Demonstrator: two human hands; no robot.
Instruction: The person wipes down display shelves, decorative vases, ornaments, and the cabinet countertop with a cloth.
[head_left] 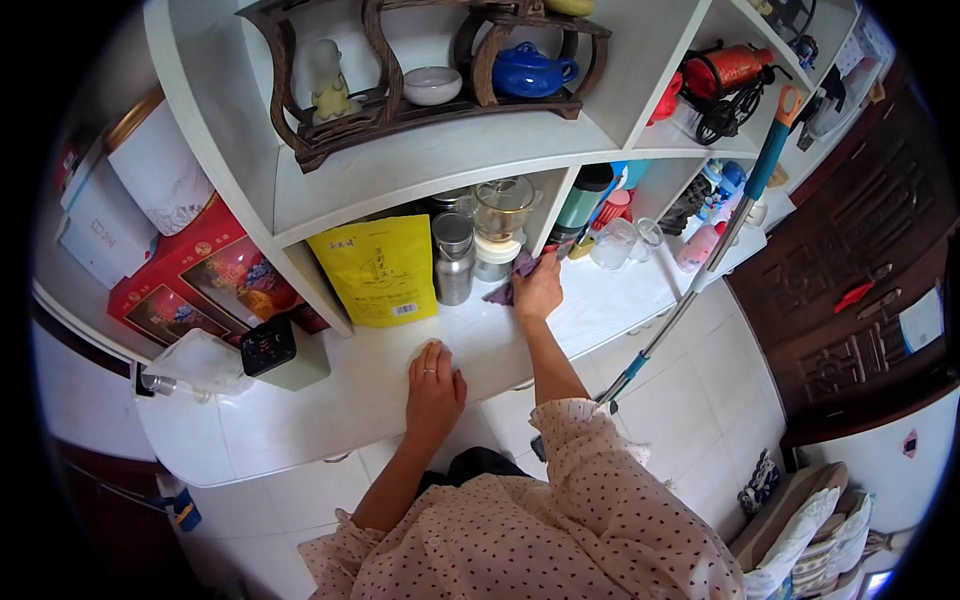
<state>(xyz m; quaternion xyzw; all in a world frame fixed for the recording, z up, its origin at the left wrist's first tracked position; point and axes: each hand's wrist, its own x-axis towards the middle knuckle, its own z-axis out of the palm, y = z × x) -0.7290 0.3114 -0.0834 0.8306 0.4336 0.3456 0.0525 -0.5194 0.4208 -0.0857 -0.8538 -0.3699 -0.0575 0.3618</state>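
Note:
My right hand [538,290] grips a dark purple cloth [499,294] against the white counter, at the foot of a shelf divider. Just left of the cloth stands a clear jar with a white lid [495,257], with an amber glass pot [503,205] above it. A silver metal flask [454,262] is further left, beside an upright yellow pouch [377,270]. My left hand [436,388] rests on the counter's front part [375,395], fingers extended and holding nothing; a ring shows on one finger.
Right of the divider are a green tumbler [583,205], glass cups [614,243] and a pink bottle [699,247]. A long-handled pole [700,280] leans across the counter's right side. Red gift boxes [205,275] and a dark-topped canister [285,355] stand left. A wooden display rack [440,110] sits above.

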